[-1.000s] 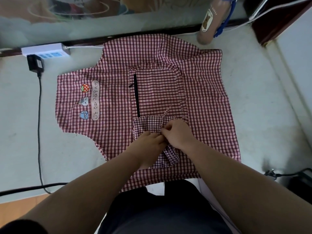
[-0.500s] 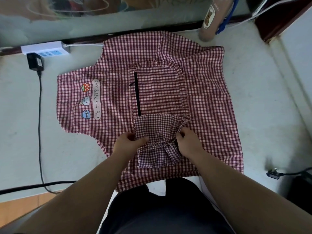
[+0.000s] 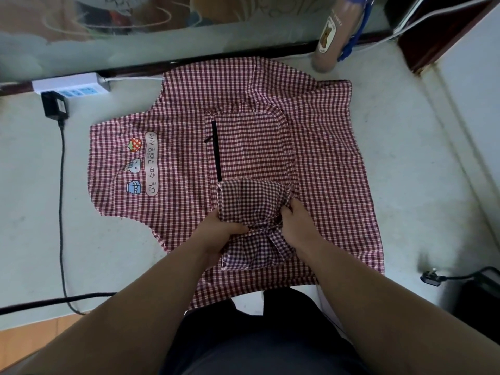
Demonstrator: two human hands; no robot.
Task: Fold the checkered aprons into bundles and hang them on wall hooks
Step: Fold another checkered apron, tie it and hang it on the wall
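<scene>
A red-and-white checkered apron (image 3: 324,163) lies spread flat on a pale surface, with a pocket, a black zip and cartoon patches on its left part. On its near middle sits a folded checkered bundle (image 3: 251,207) tied round its waist by a strap. My left hand (image 3: 219,234) grips the bundle's left side with the thumb across the strap. My right hand (image 3: 297,226) grips the right side at the knot. Both forearms reach in from the bottom of the view.
A white power strip (image 3: 71,85) with a black adapter (image 3: 55,105) and cable lies at the far left. A brown cylinder with a bear label (image 3: 328,36) stands at the back right. A loose plug (image 3: 431,277) lies at the right. A glass wall runs along the back.
My hands moved apart from the bundle's middle to its two sides, and the tied strap now shows cinched round the bundle. The spread apron has not moved.
</scene>
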